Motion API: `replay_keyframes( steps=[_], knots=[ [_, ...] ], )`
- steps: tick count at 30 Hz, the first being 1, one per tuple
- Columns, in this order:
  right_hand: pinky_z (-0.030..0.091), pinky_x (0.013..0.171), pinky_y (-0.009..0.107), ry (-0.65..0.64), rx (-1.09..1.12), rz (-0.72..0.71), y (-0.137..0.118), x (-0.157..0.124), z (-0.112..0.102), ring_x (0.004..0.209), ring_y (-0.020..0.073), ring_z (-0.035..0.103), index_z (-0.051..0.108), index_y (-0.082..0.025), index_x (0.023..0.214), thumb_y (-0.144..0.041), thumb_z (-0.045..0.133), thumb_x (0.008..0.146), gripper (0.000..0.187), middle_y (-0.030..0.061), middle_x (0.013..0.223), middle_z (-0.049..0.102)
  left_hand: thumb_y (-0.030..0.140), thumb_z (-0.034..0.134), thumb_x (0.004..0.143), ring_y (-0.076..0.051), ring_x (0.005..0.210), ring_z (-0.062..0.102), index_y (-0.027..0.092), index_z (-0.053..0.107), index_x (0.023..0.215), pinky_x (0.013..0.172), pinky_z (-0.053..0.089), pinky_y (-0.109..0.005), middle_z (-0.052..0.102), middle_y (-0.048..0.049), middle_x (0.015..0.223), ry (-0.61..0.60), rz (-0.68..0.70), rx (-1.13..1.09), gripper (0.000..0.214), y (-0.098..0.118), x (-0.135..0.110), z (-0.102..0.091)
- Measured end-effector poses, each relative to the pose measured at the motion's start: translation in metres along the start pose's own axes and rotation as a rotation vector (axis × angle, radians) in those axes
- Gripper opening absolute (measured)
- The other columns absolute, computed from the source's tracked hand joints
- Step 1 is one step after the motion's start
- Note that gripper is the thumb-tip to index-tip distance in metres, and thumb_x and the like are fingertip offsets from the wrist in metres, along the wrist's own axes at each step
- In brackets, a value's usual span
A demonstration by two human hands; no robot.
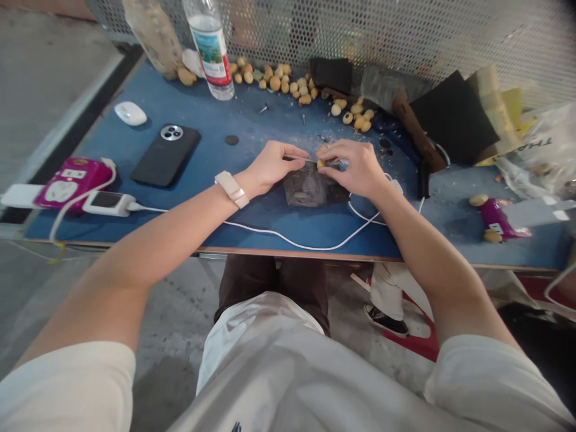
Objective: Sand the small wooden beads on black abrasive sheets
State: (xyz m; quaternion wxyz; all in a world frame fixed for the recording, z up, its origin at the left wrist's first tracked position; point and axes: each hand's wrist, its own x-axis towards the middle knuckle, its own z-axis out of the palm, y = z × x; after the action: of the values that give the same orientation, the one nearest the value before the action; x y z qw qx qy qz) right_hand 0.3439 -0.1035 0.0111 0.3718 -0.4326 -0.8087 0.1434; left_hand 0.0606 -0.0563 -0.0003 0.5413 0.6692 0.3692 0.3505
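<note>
My left hand point(274, 165) is closed in a pinch on a thin rod-like tool point(300, 159) that points right. My right hand point(355, 168) is closed on a small tan wooden bead point(321, 163) that meets the tool's tip. Both hands hover just above a dark sheet of sandpaper point(312, 187) lying flat on the blue table point(252, 210). A pale band sits on my left wrist point(231, 187).
Several tan beads point(274, 78) lie along the table's back near a plastic bottle point(210, 48). A black phone point(165, 154), white mouse point(130, 113), magenta power strip point(72, 180) and white cable point(315, 243) are on the left and front. Dark sheets point(454, 117) are stacked at right.
</note>
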Motion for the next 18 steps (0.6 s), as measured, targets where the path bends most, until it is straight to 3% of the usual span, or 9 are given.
replay_keyframes(
  steps=[4, 8, 14, 18],
  knots=[
    [0.073, 0.124, 0.068, 0.019, 0.013, 0.002, -0.005, 0.003, 0.009, 0.125, 0.0412, 0.088, 0.099, -0.035, 0.114, -0.039, 0.1, 0.105, 0.01, 0.0075, 0.126, 0.096, 0.033, 0.108, 0.101, -0.034, 0.134, 0.088, 0.02, 0.099, 0.121, 0.13, 0.068, -0.056, 0.098, -0.0147, 0.129, 0.004, 0.01, -0.011, 0.026, 0.001, -0.002, 0.002],
    [0.073, 0.122, 0.065, 0.006, 0.011, -0.006, -0.014, 0.008, 0.015, 0.125, 0.0396, 0.088, 0.099, -0.036, 0.118, -0.038, 0.098, 0.108, 0.011, 0.0073, 0.128, 0.095, 0.027, 0.106, 0.102, -0.033, 0.137, 0.088, 0.02, 0.099, 0.116, 0.133, 0.066, -0.054, 0.099, -0.0136, 0.127, -0.013, 0.014, -0.025, 0.017, 0.003, -0.003, 0.004],
    [0.073, 0.12, 0.068, -0.037, -0.018, -0.007, 0.005, 0.007, 0.003, 0.125, 0.0425, 0.088, 0.096, -0.034, 0.106, -0.039, 0.104, 0.103, 0.01, 0.0081, 0.121, 0.096, 0.021, 0.104, 0.103, -0.033, 0.136, 0.089, 0.02, 0.097, 0.117, 0.133, 0.067, -0.054, 0.098, -0.0143, 0.13, -0.006, 0.012, 0.04, 0.015, 0.005, -0.003, 0.0],
    [0.076, 0.116, 0.064, -0.015, -0.03, 0.053, 0.012, 0.005, -0.004, 0.118, 0.0391, 0.09, 0.098, -0.033, 0.11, -0.044, 0.105, 0.102, 0.015, 0.0084, 0.122, 0.097, 0.016, 0.095, 0.106, -0.033, 0.135, 0.092, 0.02, 0.094, 0.12, 0.133, 0.068, -0.053, 0.097, -0.0142, 0.133, 0.006, 0.069, 0.227, 0.015, 0.013, -0.004, -0.012]
  ],
)
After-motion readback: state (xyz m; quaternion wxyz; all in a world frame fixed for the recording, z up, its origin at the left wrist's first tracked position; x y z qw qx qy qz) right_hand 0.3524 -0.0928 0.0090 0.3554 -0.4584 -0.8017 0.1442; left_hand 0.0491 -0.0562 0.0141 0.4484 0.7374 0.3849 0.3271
